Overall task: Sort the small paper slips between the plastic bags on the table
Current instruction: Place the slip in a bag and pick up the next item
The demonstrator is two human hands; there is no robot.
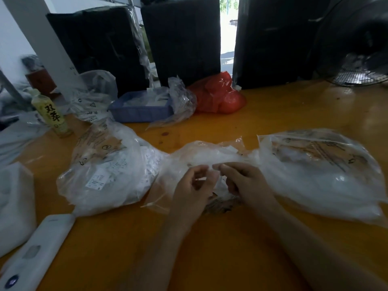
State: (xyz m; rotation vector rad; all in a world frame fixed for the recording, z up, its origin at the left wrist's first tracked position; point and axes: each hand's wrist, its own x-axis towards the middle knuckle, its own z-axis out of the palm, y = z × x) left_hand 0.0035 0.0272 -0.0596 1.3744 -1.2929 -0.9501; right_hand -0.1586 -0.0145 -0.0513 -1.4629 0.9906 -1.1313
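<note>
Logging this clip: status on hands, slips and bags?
Both hands, left hand and right hand, pinching a paper slip over the middle bag. Left bag and right bag lie open-mouthed alongside. Nothing in the way.

The scene is dimly lit, with daylight admitted through a blown-out gap between dark panels at the back. Soft glare is seen on the desk and the clear bags. Edges are bent by wide-angle distortion, and slight blur is noted throughout.
</note>
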